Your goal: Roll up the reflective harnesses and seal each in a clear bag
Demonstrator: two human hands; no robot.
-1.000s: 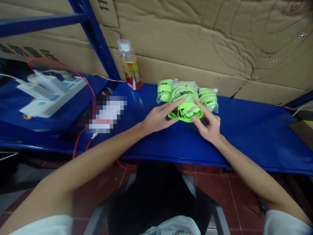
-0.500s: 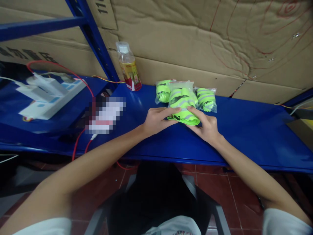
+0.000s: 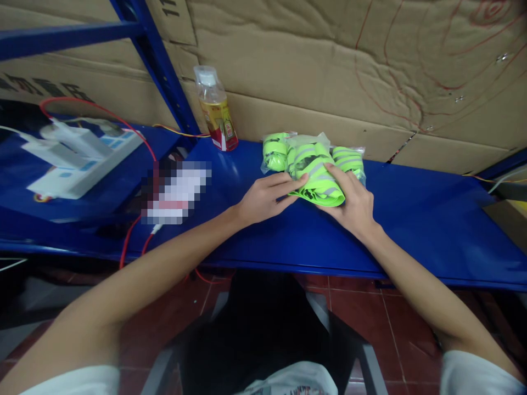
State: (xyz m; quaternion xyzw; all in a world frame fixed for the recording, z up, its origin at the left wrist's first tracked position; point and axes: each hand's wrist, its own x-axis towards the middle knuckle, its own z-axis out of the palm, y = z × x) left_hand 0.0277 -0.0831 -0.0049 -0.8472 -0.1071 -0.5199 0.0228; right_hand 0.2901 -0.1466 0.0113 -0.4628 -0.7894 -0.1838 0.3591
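Observation:
Both my hands are on a loosely rolled neon-green reflective strap [image 3: 323,184] with silver-grey stripes, held above the blue shelf. My right hand [image 3: 353,202] grips its right side, thumb and fingers closed around it. My left hand [image 3: 269,196] pinches its left edge, with the fingertips partly hidden by the folds. Just behind it lies a clear-bagged green strap roll [image 3: 307,151], partly covered. A second bagged roll [image 3: 275,152] sits to its left, and a third bagged roll [image 3: 349,159] to its right, near my right fingers.
A drink bottle [image 3: 218,118] in clear wrap stands at the back left. A blurred-out white device [image 3: 177,192] with a red cable lies left of my arm. Further left is a white power strip [image 3: 82,170] with plugs. Cardboard [image 3: 288,66] backs the blue shelf [image 3: 420,219].
The rolled strap has turned and shifted slightly right in my hands. My right hand has moved a little right and wraps further over it; my left has slid slightly left.

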